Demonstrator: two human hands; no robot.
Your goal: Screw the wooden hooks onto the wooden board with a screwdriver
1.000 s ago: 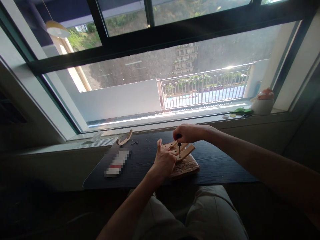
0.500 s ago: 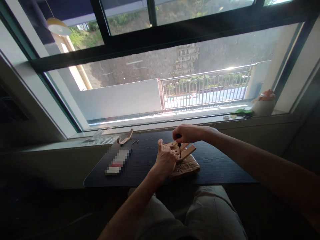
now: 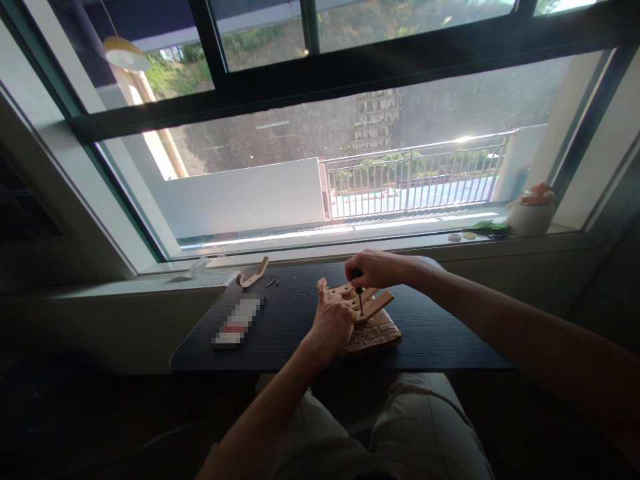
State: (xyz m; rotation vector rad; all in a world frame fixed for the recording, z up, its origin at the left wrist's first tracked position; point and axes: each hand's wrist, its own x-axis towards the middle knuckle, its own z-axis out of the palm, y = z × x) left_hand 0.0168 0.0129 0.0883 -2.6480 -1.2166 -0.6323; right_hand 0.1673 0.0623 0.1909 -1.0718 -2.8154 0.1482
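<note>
Wide window (image 3: pixel 320 167) across the back, with a white pot (image 3: pixel 531 215) on its sill at far right. Below it a dark table (image 3: pixel 450 340), long and narrow, over the lap. Near the table's middle a brown pad (image 3: pixel 380 335), and on top of it the wooden piece (image 3: pixel 376 305), pale slats fanned out. Both of the 2 hands at that piece, close together. Left hand (image 3: pixel 331 321) down on its near left end, thumb up, fingers hidden behind the hand's back, so gripping or only pressing not clear. Right hand (image 3: pixel 374 268) just above its far side, closed round the dark handle of a screwdriver (image 3: pixel 359 301) held upright, tip down on the wood. Well to the left, a blurred flat box (image 3: pixel 236 323). Beyond that, 1 loose wooden hook (image 3: pixel 254 273) at the far edge, a few small screws (image 3: pixel 271 283) just beside it.
</note>
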